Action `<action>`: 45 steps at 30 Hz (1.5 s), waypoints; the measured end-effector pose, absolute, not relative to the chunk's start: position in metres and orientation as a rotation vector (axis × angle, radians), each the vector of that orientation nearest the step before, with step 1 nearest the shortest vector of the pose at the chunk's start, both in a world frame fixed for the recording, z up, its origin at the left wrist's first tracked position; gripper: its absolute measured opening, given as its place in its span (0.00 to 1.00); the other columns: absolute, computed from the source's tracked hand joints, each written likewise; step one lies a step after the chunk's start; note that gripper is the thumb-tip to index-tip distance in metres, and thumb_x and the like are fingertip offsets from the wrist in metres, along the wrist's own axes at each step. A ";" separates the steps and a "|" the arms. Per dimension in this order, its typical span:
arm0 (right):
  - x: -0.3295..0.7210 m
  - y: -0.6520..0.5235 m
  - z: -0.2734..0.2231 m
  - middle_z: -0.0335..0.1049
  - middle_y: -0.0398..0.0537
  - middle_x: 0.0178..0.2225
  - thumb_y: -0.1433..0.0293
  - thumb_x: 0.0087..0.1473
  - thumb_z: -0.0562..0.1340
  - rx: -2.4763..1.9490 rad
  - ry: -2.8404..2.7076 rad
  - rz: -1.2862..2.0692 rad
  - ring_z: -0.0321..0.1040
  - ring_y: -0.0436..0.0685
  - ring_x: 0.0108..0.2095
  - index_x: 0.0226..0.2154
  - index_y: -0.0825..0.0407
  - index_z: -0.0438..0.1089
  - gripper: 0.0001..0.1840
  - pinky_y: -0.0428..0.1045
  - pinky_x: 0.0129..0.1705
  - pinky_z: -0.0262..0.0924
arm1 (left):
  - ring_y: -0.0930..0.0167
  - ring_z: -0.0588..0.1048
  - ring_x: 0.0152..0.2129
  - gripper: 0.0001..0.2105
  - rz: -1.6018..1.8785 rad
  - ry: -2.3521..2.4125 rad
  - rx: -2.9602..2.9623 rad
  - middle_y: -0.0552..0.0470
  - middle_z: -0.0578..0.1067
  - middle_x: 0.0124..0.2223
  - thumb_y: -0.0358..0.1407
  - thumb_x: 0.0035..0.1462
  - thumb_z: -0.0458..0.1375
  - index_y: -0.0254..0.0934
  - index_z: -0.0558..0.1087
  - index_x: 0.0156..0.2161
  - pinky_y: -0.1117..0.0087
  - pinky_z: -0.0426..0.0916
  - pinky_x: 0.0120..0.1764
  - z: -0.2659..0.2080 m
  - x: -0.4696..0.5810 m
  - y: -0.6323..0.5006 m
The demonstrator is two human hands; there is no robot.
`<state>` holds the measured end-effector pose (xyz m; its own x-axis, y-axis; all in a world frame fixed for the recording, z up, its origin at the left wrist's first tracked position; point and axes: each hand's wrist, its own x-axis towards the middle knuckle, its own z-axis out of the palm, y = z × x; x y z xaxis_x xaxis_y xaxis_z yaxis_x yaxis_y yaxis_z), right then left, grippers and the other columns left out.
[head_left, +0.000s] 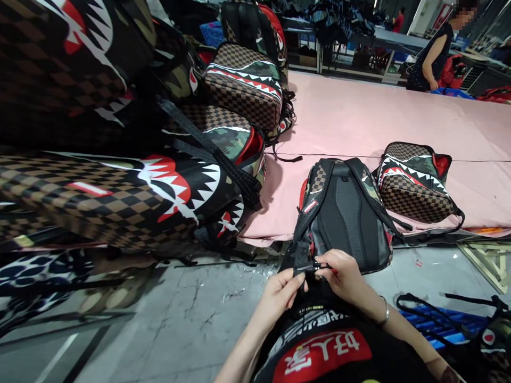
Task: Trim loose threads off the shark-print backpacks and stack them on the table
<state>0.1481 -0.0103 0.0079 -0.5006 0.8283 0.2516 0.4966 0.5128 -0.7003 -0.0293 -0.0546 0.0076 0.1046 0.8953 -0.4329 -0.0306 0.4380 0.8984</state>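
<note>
Black webbing strap [304, 269], at the near-left corner of the backpack [351, 218]: your work is here. Your left hand [282, 291] pinches the strap narrowly between thumb and fingers; your right hand [342, 274] closes its fingertips on a small black fitting [316, 264] just beside it. Whether webbing passes through the fitting: too small to tell. Backpack lies padded side up at the near edge of the pink-covered table [399, 114].

Progress, judged: bag body looks assembled, its shoulder straps [378, 206] joined at the top; the strap end in your fingers looks part-way done. Far strap's lower end has no hand on it; state unclear. Outward: to the right, a checked backpack [417, 186]; to the left, piled backpacks [171, 191]. You cannot tell from this view which are complete.
</note>
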 end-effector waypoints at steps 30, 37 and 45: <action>0.139 -0.010 0.012 0.71 0.47 0.30 0.72 0.55 0.55 -1.033 -2.092 0.893 0.66 0.54 0.31 0.31 0.51 0.69 0.07 0.48 0.35 0.58 | 0.81 0.50 0.10 0.18 0.803 1.211 0.888 0.62 0.54 0.13 0.49 0.45 0.59 0.34 0.69 0.21 0.76 0.42 0.16 0.013 -0.034 -0.055; 0.142 -0.010 0.006 0.70 0.46 0.32 0.71 0.52 0.57 -1.162 -1.853 1.029 0.66 0.53 0.34 0.35 0.51 0.68 0.07 0.47 0.37 0.60 | 0.80 0.55 0.10 0.20 1.009 1.114 0.582 0.58 0.62 0.13 0.50 0.50 0.54 0.32 0.72 0.27 0.75 0.50 0.18 0.013 -0.034 -0.051; 0.123 -0.017 -0.003 0.71 0.46 0.33 0.68 0.40 0.67 -1.148 -1.853 1.011 0.67 0.54 0.32 0.37 0.50 0.67 0.18 0.47 0.36 0.61 | 0.76 0.61 0.14 0.19 1.044 1.302 0.777 0.52 0.69 0.15 0.45 0.50 0.55 0.34 0.68 0.16 0.73 0.56 0.23 0.011 -0.023 -0.050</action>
<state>0.1225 -0.0171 -0.0028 -0.3427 0.9240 0.1695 0.3575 0.2951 -0.8861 -0.0226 -0.0499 0.0106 -0.0410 0.9247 -0.3785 -0.1685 0.3670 0.9148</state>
